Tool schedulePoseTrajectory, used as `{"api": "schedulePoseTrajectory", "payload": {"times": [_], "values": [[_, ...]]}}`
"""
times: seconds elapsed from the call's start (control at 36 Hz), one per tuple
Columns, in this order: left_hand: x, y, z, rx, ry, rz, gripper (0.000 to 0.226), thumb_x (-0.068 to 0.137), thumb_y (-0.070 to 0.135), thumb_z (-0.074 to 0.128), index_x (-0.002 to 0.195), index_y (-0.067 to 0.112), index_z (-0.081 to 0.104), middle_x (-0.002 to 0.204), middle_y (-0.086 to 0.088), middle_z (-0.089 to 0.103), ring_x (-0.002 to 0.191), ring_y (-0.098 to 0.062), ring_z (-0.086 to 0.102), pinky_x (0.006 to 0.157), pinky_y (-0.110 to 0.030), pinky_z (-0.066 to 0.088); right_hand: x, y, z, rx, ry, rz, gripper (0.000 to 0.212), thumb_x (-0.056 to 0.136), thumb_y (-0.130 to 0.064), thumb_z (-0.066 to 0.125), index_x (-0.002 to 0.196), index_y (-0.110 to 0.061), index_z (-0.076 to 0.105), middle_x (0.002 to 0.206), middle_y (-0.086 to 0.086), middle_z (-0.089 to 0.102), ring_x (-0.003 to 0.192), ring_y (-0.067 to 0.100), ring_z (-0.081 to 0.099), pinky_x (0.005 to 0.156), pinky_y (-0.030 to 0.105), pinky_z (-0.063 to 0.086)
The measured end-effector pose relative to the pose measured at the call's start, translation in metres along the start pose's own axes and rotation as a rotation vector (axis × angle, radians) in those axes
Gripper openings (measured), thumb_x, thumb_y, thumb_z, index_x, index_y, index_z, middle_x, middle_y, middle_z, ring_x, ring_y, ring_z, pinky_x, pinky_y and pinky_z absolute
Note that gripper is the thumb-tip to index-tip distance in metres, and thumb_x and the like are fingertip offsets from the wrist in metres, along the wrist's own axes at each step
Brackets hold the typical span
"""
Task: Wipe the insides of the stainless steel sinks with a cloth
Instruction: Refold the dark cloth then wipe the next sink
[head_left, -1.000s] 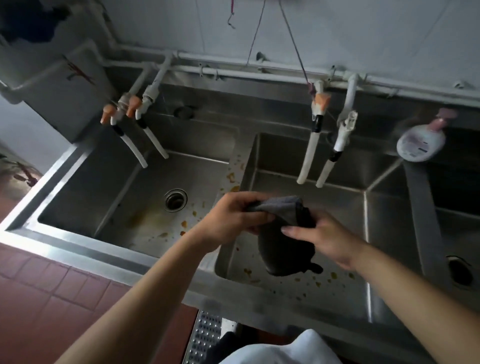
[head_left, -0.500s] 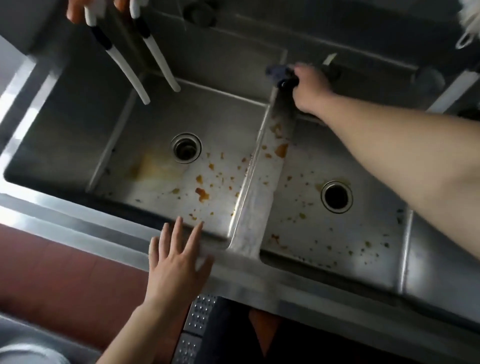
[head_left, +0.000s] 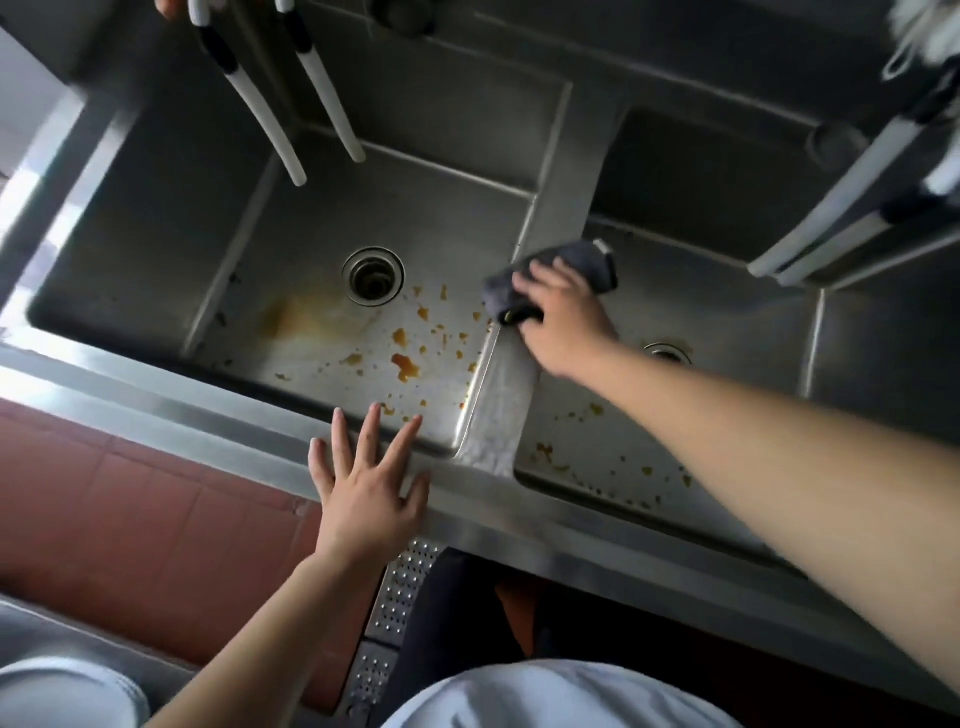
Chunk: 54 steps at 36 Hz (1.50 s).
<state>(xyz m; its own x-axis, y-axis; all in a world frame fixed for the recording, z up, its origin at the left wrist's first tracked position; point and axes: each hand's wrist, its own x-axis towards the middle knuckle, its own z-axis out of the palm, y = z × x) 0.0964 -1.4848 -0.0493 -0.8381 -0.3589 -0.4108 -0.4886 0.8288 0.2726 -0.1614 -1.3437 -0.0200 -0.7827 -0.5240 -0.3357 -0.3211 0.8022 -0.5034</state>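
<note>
Two stainless steel sinks lie side by side below me. The left sink (head_left: 291, 244) has a round drain (head_left: 373, 274) and orange-brown stains on its floor. The right sink (head_left: 727, 317) carries smaller orange specks near its front. My right hand (head_left: 563, 322) presses a dark grey cloth (head_left: 587, 262) flat onto the divider ridge (head_left: 498, 410) between the sinks, about midway along it. My left hand (head_left: 371, 478) rests with spread fingers on the front rim (head_left: 218, 415) of the left sink and holds nothing.
White tap spouts (head_left: 275, 124) hang over the back of the left sink, and more white spouts (head_left: 841, 208) reach over the right sink's back corner. A red tiled floor (head_left: 130, 509) and a perforated metal plate (head_left: 400, 587) lie below the front rim.
My right hand has dragged the cloth along the divider ridge from its far end toward me. My left hand stays spread on the front rim.
</note>
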Motion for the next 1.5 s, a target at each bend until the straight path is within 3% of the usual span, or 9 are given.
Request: {"api": "schedulePoseTrajectory", "payload": {"times": [0.08, 0.22, 0.33, 0.56, 0.81, 1.14, 1.28, 1.39, 1.5], "values": [[0.0, 0.004, -0.005, -0.014, -0.005, -0.021, 0.066, 0.089, 0.056, 0.034, 0.152, 0.049, 0.016, 0.166, -0.002, 0.004, 0.148, -0.026, -0.025, 0.116, -0.055, -0.017, -0.049, -0.008, 0.023, 0.026, -0.068, -0.033, 0.06, 0.092, -0.018, 0.053, 0.15, -0.021, 0.039, 0.162, 0.0, 0.025, 0.151, 0.022, 0.009, 0.118, 0.03, -0.002], [0.002, 0.013, -0.013, -0.141, 0.066, -0.072, 0.07, 0.082, 0.05, 0.044, 0.151, 0.045, 0.027, 0.166, -0.003, 0.007, 0.152, -0.025, -0.01, 0.119, -0.052, -0.014, -0.102, -0.014, 0.044, -0.039, -0.196, -0.146, 0.063, 0.09, -0.02, 0.052, 0.151, -0.021, 0.037, 0.162, 0.0, 0.024, 0.15, 0.021, 0.009, 0.122, 0.035, 0.006], [-0.008, 0.019, -0.007, -0.177, 0.17, -0.167, 0.069, 0.089, 0.031, 0.058, 0.152, 0.037, 0.029, 0.165, -0.007, 0.008, 0.152, -0.028, -0.005, 0.122, -0.048, -0.007, -0.133, -0.013, 0.053, -0.08, -0.262, -0.233, 0.063, 0.088, -0.022, 0.053, 0.15, -0.021, 0.04, 0.161, 0.0, 0.026, 0.149, 0.02, 0.011, 0.122, 0.035, 0.013], [-0.054, 0.049, 0.028, -0.16, 0.263, -0.316, 0.051, 0.101, 0.033, 0.037, 0.151, 0.033, 0.031, 0.165, -0.005, 0.014, 0.152, -0.026, -0.003, 0.122, -0.048, -0.005, -0.178, 0.0, 0.053, -0.1, -0.359, -0.32, 0.059, 0.084, -0.02, 0.055, 0.142, -0.028, 0.051, 0.155, -0.008, 0.036, 0.146, 0.014, 0.016, 0.117, 0.041, 0.021], [-0.088, 0.09, 0.05, -0.095, 0.216, -0.291, 0.05, 0.104, 0.049, 0.025, 0.152, 0.038, 0.032, 0.166, -0.002, 0.01, 0.152, -0.03, -0.007, 0.121, -0.052, -0.01, -0.217, 0.061, 0.022, -0.154, -0.395, -0.264, 0.053, 0.076, -0.032, 0.044, 0.127, -0.03, 0.059, 0.142, -0.007, 0.053, 0.139, 0.014, 0.035, 0.11, 0.052, 0.019], [-0.115, 0.13, 0.068, -0.062, 0.164, -0.211, 0.053, 0.102, 0.039, 0.036, 0.153, 0.036, 0.024, 0.166, -0.001, 0.011, 0.152, -0.029, 0.003, 0.122, -0.053, 0.004, -0.269, 0.133, -0.003, -0.298, -0.306, -0.203, 0.054, 0.083, -0.033, 0.049, 0.136, -0.036, 0.051, 0.148, -0.01, 0.048, 0.143, 0.009, 0.031, 0.116, 0.059, 0.003], [-0.126, 0.129, 0.059, 0.018, 0.129, -0.15, 0.059, 0.097, 0.028, 0.045, 0.153, 0.035, 0.026, 0.164, 0.001, 0.017, 0.15, -0.028, 0.012, 0.121, -0.054, 0.006, -0.283, 0.147, -0.017, -0.472, -0.278, -0.194, 0.036, 0.083, -0.036, 0.039, 0.113, -0.033, 0.058, 0.119, -0.006, 0.061, 0.122, 0.023, 0.051, 0.108, 0.06, 0.006], [-0.116, 0.127, 0.039, 0.016, 0.18, -0.115, 0.05, 0.092, 0.029, 0.055, 0.142, 0.032, 0.047, 0.157, 0.002, 0.036, 0.147, -0.031, 0.02, 0.12, -0.053, 0.01, -0.264, 0.146, -0.047, -0.257, -0.326, 0.005, 0.014, 0.086, -0.041, 0.046, 0.086, -0.032, 0.057, 0.101, -0.002, 0.067, 0.101, 0.025, 0.06, 0.092, 0.043, 0.037], [-0.083, 0.125, 0.013, -0.09, 0.274, -0.102, 0.057, 0.091, 0.026, 0.06, 0.146, 0.033, 0.043, 0.159, -0.003, 0.031, 0.148, -0.029, 0.018, 0.12, -0.05, 0.011, -0.229, 0.147, -0.072, 0.461, -0.205, 0.185, 0.017, 0.092, -0.027, 0.063, 0.103, -0.016, 0.07, 0.106, 0.01, 0.072, 0.098, 0.024, 0.065, 0.089, 0.036, 0.048]]}}
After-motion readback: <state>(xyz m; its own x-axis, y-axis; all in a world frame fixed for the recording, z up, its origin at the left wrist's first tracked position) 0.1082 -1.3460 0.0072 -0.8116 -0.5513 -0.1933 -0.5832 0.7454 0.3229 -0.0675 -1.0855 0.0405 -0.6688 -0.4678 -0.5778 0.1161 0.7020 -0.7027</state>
